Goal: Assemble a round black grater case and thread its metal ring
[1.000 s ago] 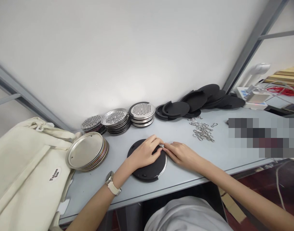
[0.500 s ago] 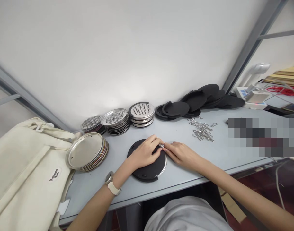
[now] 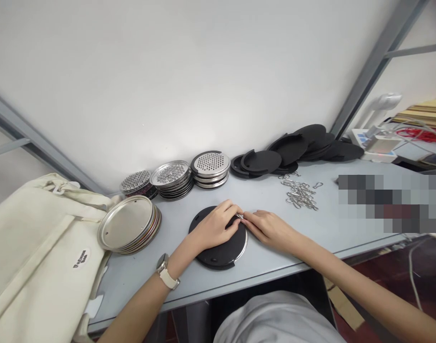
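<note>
A round black disc (image 3: 219,255) with a silver edge along its right side lies on the table in front of me. Across it rests my left hand (image 3: 216,228), thumb and fingers closed on a small silver metal clip (image 3: 240,216) at the disc's upper right edge. From the right, my right hand (image 3: 269,229) pinches the other end of that clip, fingertips against those of the left. Most of the clip is hidden by fingers. Loose metal clips (image 3: 299,194) form a pile farther right.
Along the wall stand stacks of round metal graters (image 3: 210,164) and overlapping black discs (image 3: 262,162). Stacked metal lids (image 3: 128,224) sit at left beside a cream bag (image 3: 42,243). White adapters and cables (image 3: 382,143) are at right, near a blurred-out patch.
</note>
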### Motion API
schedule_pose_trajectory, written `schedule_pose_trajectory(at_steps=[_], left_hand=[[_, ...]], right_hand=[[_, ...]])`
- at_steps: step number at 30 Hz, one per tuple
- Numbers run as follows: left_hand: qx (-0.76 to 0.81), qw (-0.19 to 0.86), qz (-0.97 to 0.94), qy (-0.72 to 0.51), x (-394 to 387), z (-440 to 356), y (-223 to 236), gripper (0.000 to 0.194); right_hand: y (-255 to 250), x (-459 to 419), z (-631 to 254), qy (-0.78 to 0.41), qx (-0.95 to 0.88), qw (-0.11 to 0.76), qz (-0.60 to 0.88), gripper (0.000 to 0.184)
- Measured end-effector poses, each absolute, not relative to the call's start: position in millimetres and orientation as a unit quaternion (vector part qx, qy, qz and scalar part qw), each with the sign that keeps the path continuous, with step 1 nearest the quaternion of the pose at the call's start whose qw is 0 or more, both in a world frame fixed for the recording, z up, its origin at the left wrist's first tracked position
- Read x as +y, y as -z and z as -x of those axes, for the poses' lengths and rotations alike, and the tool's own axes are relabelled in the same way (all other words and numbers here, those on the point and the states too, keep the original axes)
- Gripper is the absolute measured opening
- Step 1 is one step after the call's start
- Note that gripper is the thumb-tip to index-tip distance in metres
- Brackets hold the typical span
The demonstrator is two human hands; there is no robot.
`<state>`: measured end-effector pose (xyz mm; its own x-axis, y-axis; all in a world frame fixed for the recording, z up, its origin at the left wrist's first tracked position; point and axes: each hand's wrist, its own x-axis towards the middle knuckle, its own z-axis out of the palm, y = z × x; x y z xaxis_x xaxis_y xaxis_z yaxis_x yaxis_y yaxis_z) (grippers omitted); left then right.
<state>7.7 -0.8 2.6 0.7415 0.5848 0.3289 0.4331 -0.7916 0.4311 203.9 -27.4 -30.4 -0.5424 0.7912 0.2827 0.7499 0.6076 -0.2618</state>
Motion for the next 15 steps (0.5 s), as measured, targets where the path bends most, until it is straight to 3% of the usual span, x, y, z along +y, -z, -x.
schedule_pose_trajectory(at_steps=[15], left_hand=[[0.278, 0.161, -0.920, -0.223, -0.7, -7.7, -3.6, 0.016]], right_hand=[[29.8, -28.4, -202.3, -0.062, -0.874, 0.175, 0.449, 0.032]])
